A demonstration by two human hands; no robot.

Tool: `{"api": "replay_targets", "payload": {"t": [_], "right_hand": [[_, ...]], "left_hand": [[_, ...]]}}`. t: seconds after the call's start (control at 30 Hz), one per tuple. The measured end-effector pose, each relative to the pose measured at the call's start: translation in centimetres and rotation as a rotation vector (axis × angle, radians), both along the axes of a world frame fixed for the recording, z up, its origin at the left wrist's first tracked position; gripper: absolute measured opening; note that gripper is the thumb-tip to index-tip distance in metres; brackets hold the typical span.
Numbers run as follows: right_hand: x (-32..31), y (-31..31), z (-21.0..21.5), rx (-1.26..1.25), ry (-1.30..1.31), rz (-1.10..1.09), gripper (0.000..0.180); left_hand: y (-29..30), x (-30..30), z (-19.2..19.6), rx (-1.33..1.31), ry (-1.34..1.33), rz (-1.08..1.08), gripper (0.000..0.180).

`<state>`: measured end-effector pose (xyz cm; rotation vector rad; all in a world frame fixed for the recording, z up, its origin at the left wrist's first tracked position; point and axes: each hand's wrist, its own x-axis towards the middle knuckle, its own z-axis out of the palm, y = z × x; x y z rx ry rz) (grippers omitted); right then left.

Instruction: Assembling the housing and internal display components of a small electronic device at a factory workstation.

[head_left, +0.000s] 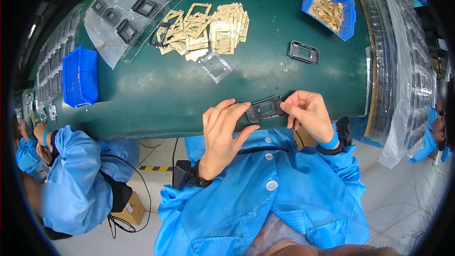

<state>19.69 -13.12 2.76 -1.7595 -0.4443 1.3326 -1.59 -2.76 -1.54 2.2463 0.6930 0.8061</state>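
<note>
A black plastic housing with a rectangular window lies near the table's front edge, between my hands. My left hand grips its left end, forefinger at the upper corner and thumb at the lower edge, other fingers stretched out. At the right end, my right hand is closed, with thumb and forefinger pinching the edge; whether a small piece is also between those fingertips is hidden. Farther right lies a second black housing. Beyond my left hand is a thin square frame with a pale, shiny face.
Cream adhesive-backed frames are heaped at the far middle. Blue bins stand at left and far right, the latter holding tan scraps. Black frames rest on plastic sheeting. Stacked trays line the right. A co-worker's sleeve is at left.
</note>
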Motion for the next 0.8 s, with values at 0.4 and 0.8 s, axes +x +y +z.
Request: {"api": "replay_targets", "payload": {"t": [0.4,0.8], "right_hand": [[-0.01,0.52,0.11,-0.042,-0.039,0.028,0.013],[-0.10,0.69,0.03,-0.052,-0.050,0.037,0.012]], "left_hand": [[-0.04,0.39,-0.26,0.019,-0.002,0.018,0.039],[-0.11,0.27,-0.55,0.037,0.004,0.024,0.025]]}}
